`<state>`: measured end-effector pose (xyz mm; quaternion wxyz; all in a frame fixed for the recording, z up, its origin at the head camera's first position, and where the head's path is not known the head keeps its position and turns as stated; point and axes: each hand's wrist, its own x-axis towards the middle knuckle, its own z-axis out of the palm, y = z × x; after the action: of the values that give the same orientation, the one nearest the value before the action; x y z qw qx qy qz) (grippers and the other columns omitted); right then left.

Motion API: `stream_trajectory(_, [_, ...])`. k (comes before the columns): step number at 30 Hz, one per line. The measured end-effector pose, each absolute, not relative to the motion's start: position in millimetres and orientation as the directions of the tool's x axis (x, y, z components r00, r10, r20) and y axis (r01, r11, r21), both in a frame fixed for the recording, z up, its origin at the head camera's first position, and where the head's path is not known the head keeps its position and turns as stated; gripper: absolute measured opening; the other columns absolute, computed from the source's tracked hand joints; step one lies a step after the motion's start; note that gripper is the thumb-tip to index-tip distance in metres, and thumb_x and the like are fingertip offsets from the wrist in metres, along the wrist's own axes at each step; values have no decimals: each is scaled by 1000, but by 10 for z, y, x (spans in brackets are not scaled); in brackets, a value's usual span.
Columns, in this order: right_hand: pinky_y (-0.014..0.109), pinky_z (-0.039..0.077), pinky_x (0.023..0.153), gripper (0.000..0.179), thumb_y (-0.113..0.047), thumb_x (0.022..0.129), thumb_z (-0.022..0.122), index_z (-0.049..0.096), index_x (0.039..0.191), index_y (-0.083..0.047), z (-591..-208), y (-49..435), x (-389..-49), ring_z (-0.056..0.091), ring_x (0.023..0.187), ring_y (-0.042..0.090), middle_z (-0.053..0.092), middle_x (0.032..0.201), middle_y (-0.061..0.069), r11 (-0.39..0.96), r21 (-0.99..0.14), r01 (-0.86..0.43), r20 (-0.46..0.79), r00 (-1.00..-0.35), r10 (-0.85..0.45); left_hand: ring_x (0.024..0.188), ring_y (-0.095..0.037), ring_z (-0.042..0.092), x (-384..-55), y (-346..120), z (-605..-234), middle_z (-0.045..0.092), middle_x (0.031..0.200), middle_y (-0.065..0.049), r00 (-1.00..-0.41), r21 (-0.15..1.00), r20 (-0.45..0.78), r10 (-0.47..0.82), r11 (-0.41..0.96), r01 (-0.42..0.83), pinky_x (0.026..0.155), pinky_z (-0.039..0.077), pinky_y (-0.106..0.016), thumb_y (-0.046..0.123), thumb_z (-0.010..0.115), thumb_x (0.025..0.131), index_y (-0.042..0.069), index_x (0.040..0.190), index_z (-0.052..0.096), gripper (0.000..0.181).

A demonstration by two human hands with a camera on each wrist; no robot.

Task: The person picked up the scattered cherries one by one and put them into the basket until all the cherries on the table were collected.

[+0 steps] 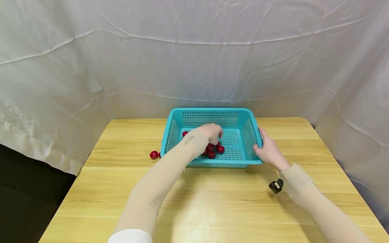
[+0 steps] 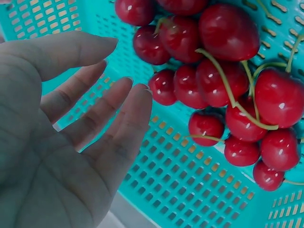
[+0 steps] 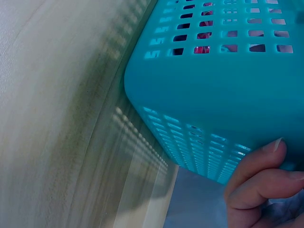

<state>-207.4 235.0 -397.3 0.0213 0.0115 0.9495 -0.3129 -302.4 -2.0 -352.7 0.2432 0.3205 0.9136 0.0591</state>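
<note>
A turquoise perforated plastic basket (image 1: 218,163) stands on the wooden table with several dark red cherries (image 2: 228,31) inside, some with green stems. My left hand (image 1: 212,132) reaches down into it, above the cherries. In the left wrist view its fingers (image 2: 126,118) are loosely bent beside the cherries, and nothing is between them and the thumb. At the basket's right end, my right hand (image 1: 268,148) grips the rim, thumb toward the inside. The right wrist view shows bent fingers (image 3: 266,187) at the basket's outer wall.
Left of the basket, a stemmed cherry (image 1: 154,155) lies on the wooden table (image 1: 121,189), with another partly hidden by the basket's corner. A pale cloth (image 1: 206,71) hangs behind and beside the table. A small black device (image 1: 276,185) sits at the right wrist.
</note>
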Motion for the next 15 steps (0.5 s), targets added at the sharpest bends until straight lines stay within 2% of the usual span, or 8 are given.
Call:
stream_trajectory(2, [54,58,82,81,-12,96,49,2,161,0,-3975,2352,-2075,60,112,51,42,144,43,804,-594,36,-46,-999,10,112,-19,53,-3040,-26,-3499,53,146,-5,-675,264,-405,617,786,559,82,45,-31,9,55,99,16,137,59,40])
stream_trajectory(7, [51,59,79,81,-12,96,50,3,161,0,-3984,2360,-2074,61,111,50,43,142,43,803,-595,38,-47,-999,13,110,-18,50,-3075,-82,-3407,50,150,-4,-683,285,-381,623,782,555,80,42,-32,11,56,98,19,133,59,36])
stream_trajectory(12, [51,60,77,81,-11,95,50,3,161,2,-3981,2357,-2080,62,108,50,45,139,44,797,-604,29,-41,-999,5,103,-20,51,-3138,-234,-3271,58,134,-6,-699,318,-343,627,778,542,84,45,-34,14,55,99,18,133,59,34])
stream_trajectory(15, [52,60,78,81,-11,95,50,3,161,2,-3976,2360,-2084,62,108,50,45,139,44,797,-603,23,-35,-999,2,105,-21,53,-3176,-372,-3196,60,128,-8,-713,331,-308,630,773,540,88,48,-36,15,55,100,17,132,59,33])
